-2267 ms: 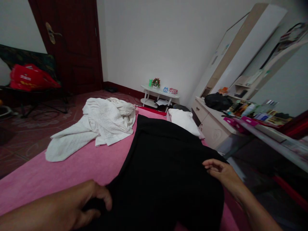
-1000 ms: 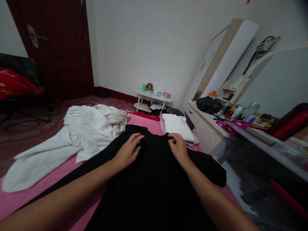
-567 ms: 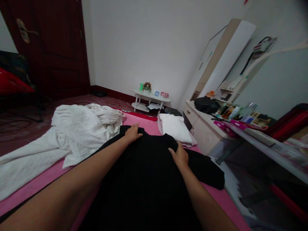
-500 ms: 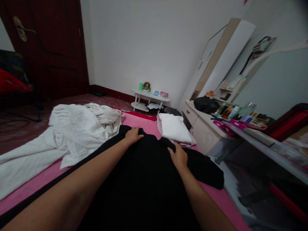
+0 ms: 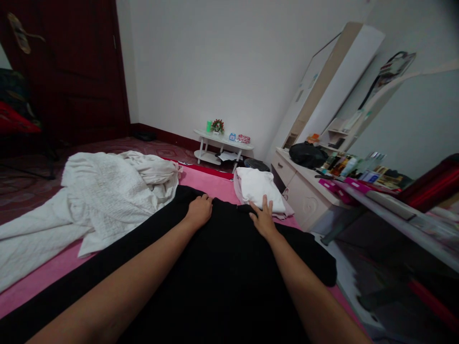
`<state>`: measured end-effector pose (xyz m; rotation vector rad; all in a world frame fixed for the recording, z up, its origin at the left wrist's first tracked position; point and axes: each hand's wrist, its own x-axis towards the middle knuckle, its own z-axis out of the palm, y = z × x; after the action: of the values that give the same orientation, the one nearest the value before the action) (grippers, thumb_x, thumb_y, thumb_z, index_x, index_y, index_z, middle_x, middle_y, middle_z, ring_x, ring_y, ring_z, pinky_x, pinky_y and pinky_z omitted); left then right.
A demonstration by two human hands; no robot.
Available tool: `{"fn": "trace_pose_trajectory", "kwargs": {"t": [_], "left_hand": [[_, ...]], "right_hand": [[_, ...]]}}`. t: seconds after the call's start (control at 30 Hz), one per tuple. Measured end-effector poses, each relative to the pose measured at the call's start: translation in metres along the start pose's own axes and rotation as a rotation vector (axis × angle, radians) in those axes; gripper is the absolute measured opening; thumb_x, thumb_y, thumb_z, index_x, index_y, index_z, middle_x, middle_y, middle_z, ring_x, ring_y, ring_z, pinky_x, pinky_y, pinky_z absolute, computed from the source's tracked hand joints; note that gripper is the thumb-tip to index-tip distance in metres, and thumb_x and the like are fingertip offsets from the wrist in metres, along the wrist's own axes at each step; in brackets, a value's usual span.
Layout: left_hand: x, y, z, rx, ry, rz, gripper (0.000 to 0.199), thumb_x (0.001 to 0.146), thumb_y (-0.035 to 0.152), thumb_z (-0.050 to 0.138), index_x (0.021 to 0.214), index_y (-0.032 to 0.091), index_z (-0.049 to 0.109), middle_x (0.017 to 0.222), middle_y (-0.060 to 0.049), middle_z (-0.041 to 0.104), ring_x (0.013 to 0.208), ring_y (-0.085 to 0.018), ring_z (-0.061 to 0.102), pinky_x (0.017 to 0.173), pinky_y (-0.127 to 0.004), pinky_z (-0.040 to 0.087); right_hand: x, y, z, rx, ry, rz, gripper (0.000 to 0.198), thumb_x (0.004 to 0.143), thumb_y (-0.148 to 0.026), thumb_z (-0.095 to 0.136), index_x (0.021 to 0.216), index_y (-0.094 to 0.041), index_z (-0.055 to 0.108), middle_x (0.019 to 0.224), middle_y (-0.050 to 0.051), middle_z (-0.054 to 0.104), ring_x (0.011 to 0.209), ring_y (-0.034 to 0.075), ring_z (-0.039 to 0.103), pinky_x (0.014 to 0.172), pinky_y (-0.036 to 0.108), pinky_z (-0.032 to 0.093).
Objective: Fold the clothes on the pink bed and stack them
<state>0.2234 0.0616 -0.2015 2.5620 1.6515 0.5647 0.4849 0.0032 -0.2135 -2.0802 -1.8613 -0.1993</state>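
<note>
A black long-sleeved top (image 5: 229, 267) lies spread over the pink bed cover (image 5: 201, 179), one sleeve running to the lower left and the other bent out to the right. Near the collar's left side, my left hand (image 5: 200, 211) is closed on the cloth, its fingertips curled and partly hidden. My right hand (image 5: 264, 220) rests at the right shoulder of the top with fingers spread, open, its fingertips close to a folded white garment (image 5: 256, 184) behind.
Crumpled white cloth (image 5: 107, 196) covers the bed's left side. A small white table (image 5: 222, 138) stands by the wall. On the right are a dresser (image 5: 304, 191) with bottles and a black bag (image 5: 307, 154), and a grey-edged table (image 5: 394, 215).
My right hand has let go of the top's shoulder edge and spread its fingers. My left hand has shifted slightly, and the collar edge lies flatter. The view has turned a little.
</note>
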Motion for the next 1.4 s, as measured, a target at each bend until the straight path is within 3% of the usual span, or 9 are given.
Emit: {"fn": "trace_pose_trajectory", "kwargs": {"t": [0.2, 0.4, 0.57, 0.7, 0.83, 0.93, 1.1, 1.27, 1.4], "left_hand": [[0.001, 0.001, 0.001, 0.022, -0.001, 0.001, 0.035, 0.090, 0.025, 0.038, 0.119, 0.018, 0.056, 0.115, -0.013, 0.057, 0.102, -0.026, 0.054, 0.083, -0.036, 0.046], [0.003, 0.001, 0.005, 0.034, 0.010, 0.016, 0.034, 0.091, 0.025, 0.037, 0.118, 0.017, 0.056, 0.117, -0.013, 0.056, 0.101, -0.026, 0.056, 0.081, -0.036, 0.047], [0.006, -0.001, 0.004, 0.007, 0.049, -0.132, 0.050, 0.088, 0.036, 0.045, 0.136, 0.021, 0.038, 0.140, -0.016, 0.037, 0.100, -0.028, 0.060, 0.079, -0.037, 0.049], [0.019, -0.010, 0.001, -0.083, -0.002, -0.264, 0.049, 0.083, 0.044, 0.053, 0.125, 0.020, 0.049, 0.126, -0.015, 0.050, 0.097, -0.029, 0.062, 0.076, -0.038, 0.050], [0.027, -0.019, -0.001, -0.132, -0.005, -0.256, 0.020, 0.081, 0.034, 0.057, 0.095, 0.021, 0.063, 0.101, -0.008, 0.063, 0.093, -0.025, 0.063, 0.076, -0.032, 0.050], [0.031, -0.020, -0.010, -0.157, 0.090, -0.206, 0.017, 0.086, 0.027, 0.049, 0.098, 0.019, 0.060, 0.102, -0.009, 0.062, 0.098, -0.023, 0.061, 0.083, -0.032, 0.048], [0.046, -0.018, -0.027, -0.219, 0.179, 0.043, 0.027, 0.088, 0.018, 0.043, 0.113, 0.019, 0.052, 0.126, -0.009, 0.049, 0.116, -0.020, 0.051, 0.099, -0.031, 0.040], [0.033, -0.017, -0.020, -0.243, -0.118, 0.254, 0.069, 0.075, 0.016, 0.064, 0.137, 0.017, 0.034, 0.153, -0.015, 0.011, 0.135, -0.030, 0.031, 0.108, -0.036, 0.032], [-0.040, -0.022, -0.034, -0.231, -0.322, 0.454, 0.059, 0.081, 0.024, 0.060, 0.136, 0.020, 0.040, 0.155, -0.013, 0.007, 0.137, -0.031, 0.025, 0.110, -0.040, 0.028]], "right_hand": [[0.013, 0.002, 0.015, -0.046, 0.109, -0.056, 0.048, 0.090, -0.021, 0.044, 0.137, -0.028, 0.042, 0.155, 0.004, -0.010, 0.138, 0.040, -0.012, 0.109, 0.057, 0.014], [0.031, 0.003, 0.020, -0.044, 0.118, -0.042, 0.049, 0.090, -0.020, 0.043, 0.138, -0.027, 0.041, 0.155, 0.005, -0.002, 0.140, 0.036, -0.004, 0.109, 0.057, 0.012], [0.029, -0.003, 0.015, -0.047, 0.179, -0.010, 0.047, 0.089, -0.023, 0.047, 0.135, -0.030, 0.044, 0.155, 0.004, -0.002, 0.139, 0.038, -0.001, 0.108, 0.053, 0.019], [0.008, -0.013, 0.000, -0.075, 0.217, 0.079, 0.055, 0.084, -0.029, 0.055, 0.137, -0.035, 0.038, 0.152, 0.007, 0.010, 0.134, 0.037, 0.023, 0.096, 0.045, 0.038], [-0.008, -0.015, -0.014, -0.113, 0.113, 0.205, 0.047, 0.085, -0.028, 0.054, 0.131, -0.029, 0.045, 0.126, 0.013, 0.048, 0.104, 0.029, 0.055, 0.080, 0.038, 0.045], [-0.003, -0.005, -0.025, -0.062, 0.038, 0.178, 0.028, 0.085, -0.022, 0.048, 0.111, -0.021, 0.057, 0.103, 0.009, 0.060, 0.093, 0.024, 0.060, 0.080, 0.034, 0.044], [0.026, 0.019, -0.044, 0.145, 0.254, 0.264, 0.028, 0.083, -0.021, 0.044, 0.107, -0.012, 0.055, 0.104, 0.014, 0.060, 0.099, 0.025, 0.057, 0.088, 0.037, 0.042], [0.004, 0.021, -0.044, 0.260, 0.166, 0.196, 0.057, 0.072, -0.016, 0.053, 0.128, -0.013, 0.042, 0.118, 0.014, 0.057, 0.101, 0.023, 0.060, 0.088, 0.035, 0.046], [-0.072, 0.018, -0.054, 0.358, 0.108, -0.092, 0.054, 0.075, -0.019, 0.052, 0.128, -0.020, 0.045, 0.134, 0.011, 0.048, 0.122, 0.024, 0.047, 0.102, 0.043, 0.038]]}}
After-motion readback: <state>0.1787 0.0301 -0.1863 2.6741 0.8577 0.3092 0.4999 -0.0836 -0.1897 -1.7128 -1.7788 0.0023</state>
